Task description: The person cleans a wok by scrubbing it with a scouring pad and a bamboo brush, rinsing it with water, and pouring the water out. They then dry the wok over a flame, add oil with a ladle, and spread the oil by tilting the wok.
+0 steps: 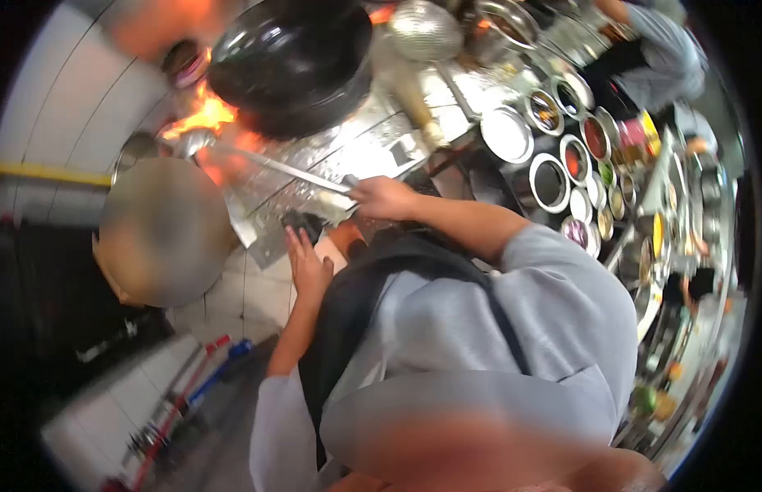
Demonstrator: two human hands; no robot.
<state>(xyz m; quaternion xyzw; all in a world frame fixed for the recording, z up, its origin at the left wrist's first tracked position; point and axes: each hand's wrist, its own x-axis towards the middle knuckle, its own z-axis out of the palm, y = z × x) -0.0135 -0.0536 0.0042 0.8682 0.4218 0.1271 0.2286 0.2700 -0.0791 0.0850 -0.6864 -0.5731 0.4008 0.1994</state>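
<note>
My right hand (pixel 382 199) is closed around the handle end of a long metal ladle (pixel 274 166). The ladle's bowl lies at the far left end, right by the flames (pixel 204 115). Fingers stretched out, my left hand (pixel 309 266) has its fingertips right at a dark, bundled thing (pixel 304 223), whose kind I cannot tell. Beyond both hands a large black wok (pixel 291 66) sits tilted over the stove, with fire at its left side. Right of the wok lies a round perforated strainer (pixel 426 31) with a long handle.
Several round containers of ingredients (pixel 549 182) stand at the right of the stove. A person in a grey sleeve (pixel 664 70) works at the upper right. At the left is another person in dark clothing (pixel 61 279). Red and blue poles (pixel 192 377) lie at the lower left.
</note>
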